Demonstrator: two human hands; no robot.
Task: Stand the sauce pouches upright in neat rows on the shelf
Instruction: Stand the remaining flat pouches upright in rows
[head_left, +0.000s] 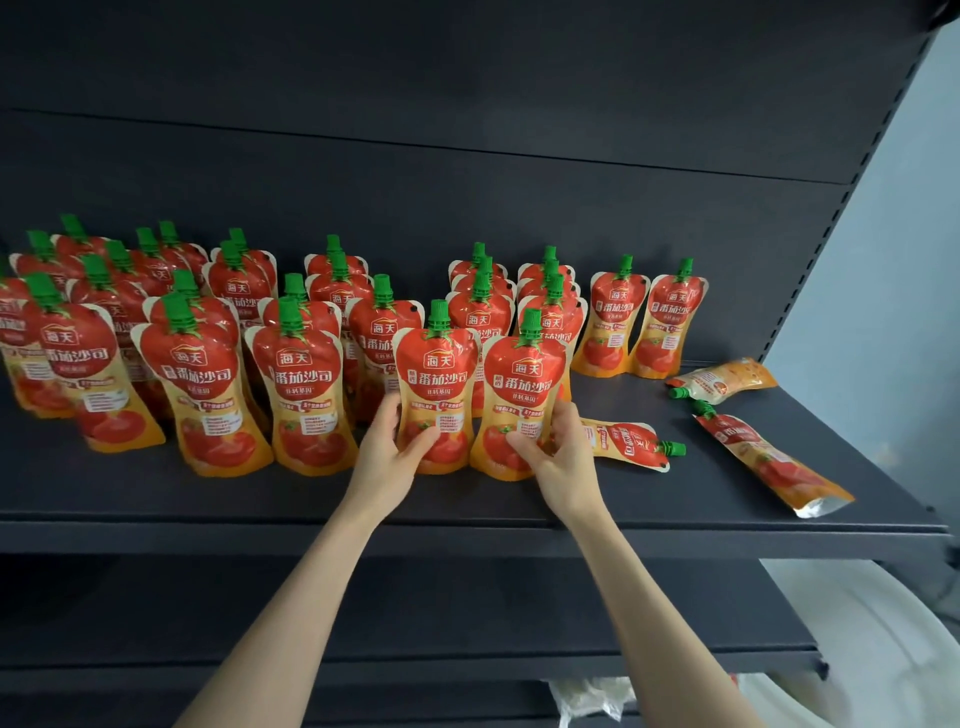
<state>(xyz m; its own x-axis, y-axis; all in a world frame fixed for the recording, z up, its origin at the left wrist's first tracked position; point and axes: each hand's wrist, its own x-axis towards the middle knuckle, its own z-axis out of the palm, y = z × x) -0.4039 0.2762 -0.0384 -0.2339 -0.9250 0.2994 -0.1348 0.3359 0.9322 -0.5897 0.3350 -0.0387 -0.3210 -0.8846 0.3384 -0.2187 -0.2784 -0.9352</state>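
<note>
Head: left grip (387, 452) and right grip (558, 457) hold pouches (439, 384).

Person, two arms. Left forearm (291, 597) and right forearm (649, 597): bare along their whole visible length (both enter from the bottom edge). Left grip (387, 452): bare hand, slender fingers, narrow wrist. Right grip (563, 460): bare hand, like build.
</note>
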